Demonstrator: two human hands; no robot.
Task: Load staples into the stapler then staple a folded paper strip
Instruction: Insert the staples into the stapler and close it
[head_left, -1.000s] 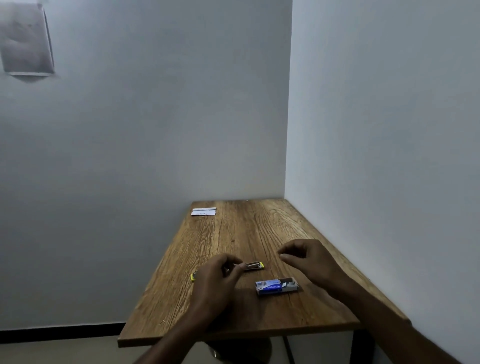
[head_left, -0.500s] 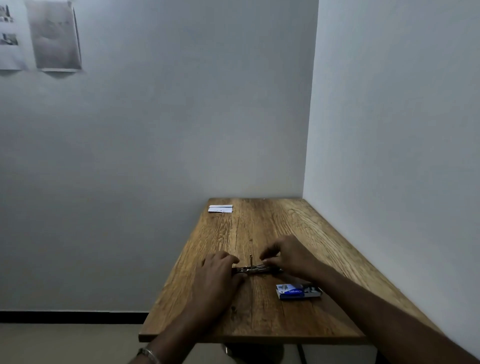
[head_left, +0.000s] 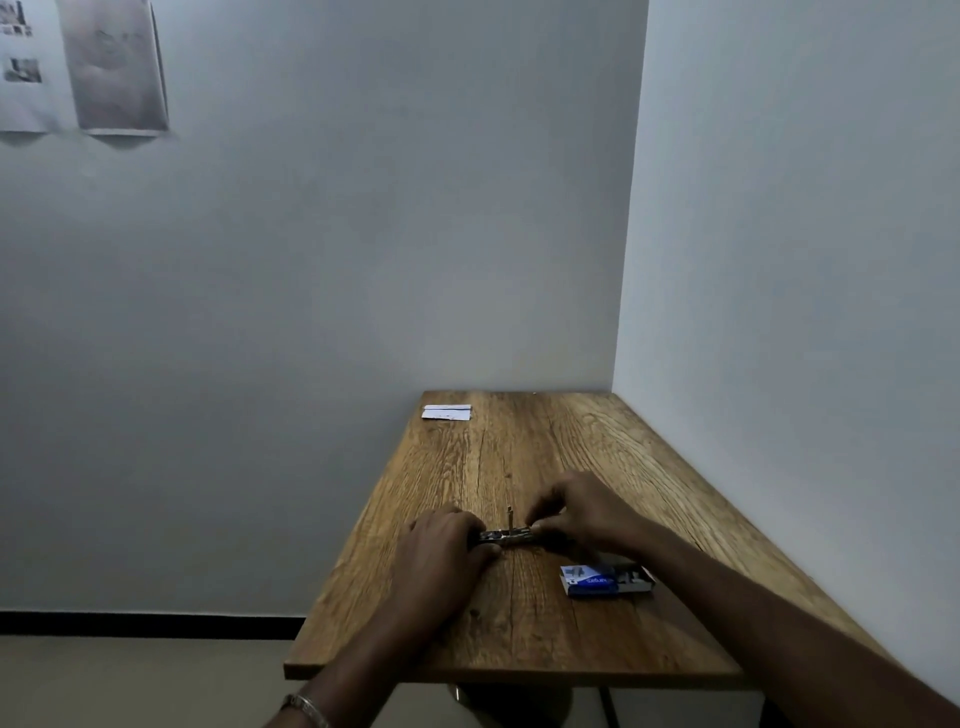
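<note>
A small metal stapler (head_left: 506, 537) lies on the wooden table (head_left: 545, 457), with a thin part sticking up from its middle. My left hand (head_left: 441, 545) grips its left end. My right hand (head_left: 576, 512) pinches its right end with the fingertips. A blue staple box (head_left: 592, 581) lies open to the right, its tray slid out, just in front of my right forearm. A folded white paper strip (head_left: 447, 412) rests at the table's far left corner.
The table stands in a corner, with a wall along its right side and one behind it. Its left and near edges drop to the floor. Papers (head_left: 104, 67) hang on the far wall at the upper left.
My right hand came from above the staple box over to the stapler's right end and took hold. The left hand stayed on the stapler. The camera view shifted left.
</note>
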